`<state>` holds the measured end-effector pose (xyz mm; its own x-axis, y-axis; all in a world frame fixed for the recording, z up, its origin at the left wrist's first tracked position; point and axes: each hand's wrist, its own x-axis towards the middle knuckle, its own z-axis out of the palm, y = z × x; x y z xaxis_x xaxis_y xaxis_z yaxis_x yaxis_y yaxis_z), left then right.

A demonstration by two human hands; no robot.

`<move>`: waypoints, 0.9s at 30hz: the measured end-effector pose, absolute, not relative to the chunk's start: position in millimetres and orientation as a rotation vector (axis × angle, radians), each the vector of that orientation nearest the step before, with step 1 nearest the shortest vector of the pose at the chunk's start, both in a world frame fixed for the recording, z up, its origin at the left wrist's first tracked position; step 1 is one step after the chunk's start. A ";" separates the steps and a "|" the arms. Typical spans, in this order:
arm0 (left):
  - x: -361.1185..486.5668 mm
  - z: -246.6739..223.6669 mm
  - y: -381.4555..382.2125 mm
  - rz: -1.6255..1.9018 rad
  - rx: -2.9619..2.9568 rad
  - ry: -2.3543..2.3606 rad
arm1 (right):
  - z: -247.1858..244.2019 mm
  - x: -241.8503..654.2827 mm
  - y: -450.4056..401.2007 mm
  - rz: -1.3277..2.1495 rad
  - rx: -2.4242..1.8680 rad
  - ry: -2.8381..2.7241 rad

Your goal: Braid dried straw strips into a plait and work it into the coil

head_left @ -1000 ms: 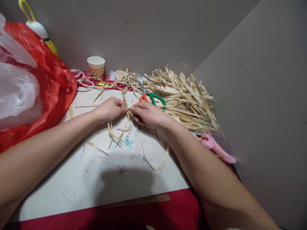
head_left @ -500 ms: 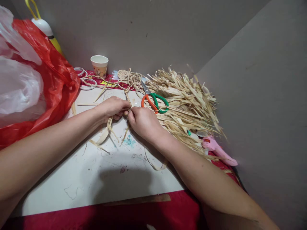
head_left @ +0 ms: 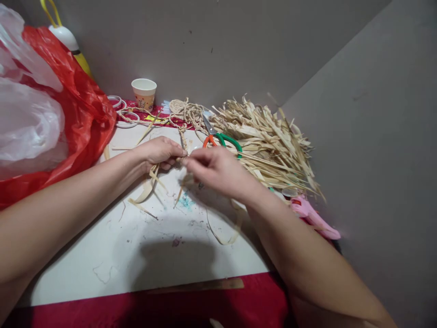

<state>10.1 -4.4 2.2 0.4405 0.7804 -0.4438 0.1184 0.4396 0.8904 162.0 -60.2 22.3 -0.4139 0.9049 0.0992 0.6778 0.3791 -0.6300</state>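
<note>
Narrow bumpy braid of dried tan plant strips [head_left: 183, 139], pinched in left hand [head_left: 165, 154], near far edge of flat white work surface [head_left: 102, 255]. Just changed: right hand [head_left: 216, 172], now looser, blurred, can't tell if gripping. Probably mid-plait. Just past: papery, curly straw-coloured heap [head_left: 269, 141], smooth orange-and-green-handled scissors [head_left: 212, 131].

— Taking the scissors [head_left: 212, 131] as landmark, what's to their right?
— The husk heap [head_left: 262, 136], just beside them; the glue gun [head_left: 317, 218], farther right and in front.
— Left?
— The braid [head_left: 183, 138] near them, the coil [head_left: 180, 107] behind-left, the cup [head_left: 144, 99] farther left and behind, the bag [head_left: 90, 109] farthest left.
— In front?
— The right hand [head_left: 220, 171] directly, the left hand [head_left: 162, 154] front-left, both over the board [head_left: 85, 269].
</note>
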 end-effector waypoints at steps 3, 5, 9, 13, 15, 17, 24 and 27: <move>6.9 4.9 -2.6 0.508 1.054 1.047 | 24.9 173.6 -46.4 0.821 -1.372 -1.739; 5.0 5.2 -1.1 0.490 1.055 1.032 | 19.0 177.7 -38.1 0.960 -1.408 -1.608; 2.5 3.5 1.4 0.464 1.056 0.995 | 5.2 176.4 -31.5 1.324 -1.427 -1.628; 2.3 4.1 1.6 0.453 1.045 1.001 | 2.4 172.4 -32.5 1.269 -1.515 -1.659; 2.7 4.7 1.3 0.459 1.044 1.013 | 3.6 172.8 -32.4 1.230 -1.561 -1.668; 3.1 4.8 1.1 0.466 1.043 1.016 | 6.1 175.6 -31.6 1.268 -1.565 -1.669; 2.1 2.2 2.0 0.483 1.054 1.018 | 35.2 206.5 -31.1 1.557 -1.424 -1.947; 1.8 1.9 2.7 0.472 1.049 1.018 | 54.7 222.3 -35.1 1.526 -1.364 -2.012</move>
